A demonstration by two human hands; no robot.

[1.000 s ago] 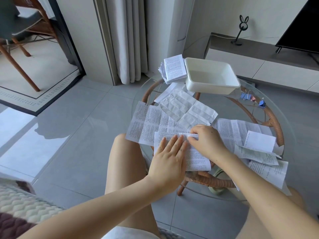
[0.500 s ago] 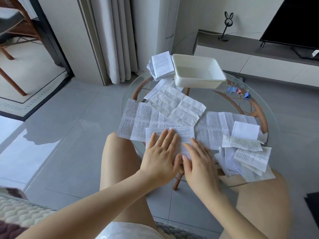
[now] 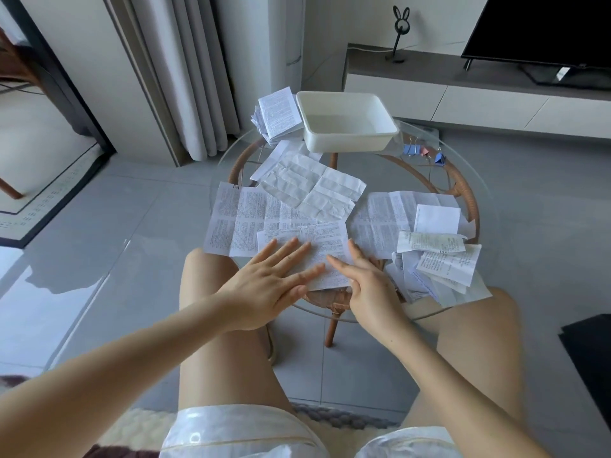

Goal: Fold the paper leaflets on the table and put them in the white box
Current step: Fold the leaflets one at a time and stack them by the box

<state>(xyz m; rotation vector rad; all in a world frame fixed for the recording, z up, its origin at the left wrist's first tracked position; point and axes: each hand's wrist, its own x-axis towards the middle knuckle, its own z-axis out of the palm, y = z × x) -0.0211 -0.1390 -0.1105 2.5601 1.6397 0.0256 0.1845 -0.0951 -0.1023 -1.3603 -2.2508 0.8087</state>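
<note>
A printed leaflet, folded over, lies at the near edge of the round glass table. My left hand lies flat on its left part with straight, spread fingers. My right hand presses its right part with straight fingers. The white box stands at the far side and looks to hold nothing. More unfolded leaflets lie spread out: one on the left, a crumpled one in the middle and one on the right.
A stack of folded leaflets sits left of the box. A loose heap of papers covers the table's right near side. Small binder clips lie right of the box. My bare knees are under the table's near edge.
My right hand left the top fold of the leaflet, came back toward me and now presses flat. My left hand has stayed pressing on the paper. The camera tilted down slightly.
</note>
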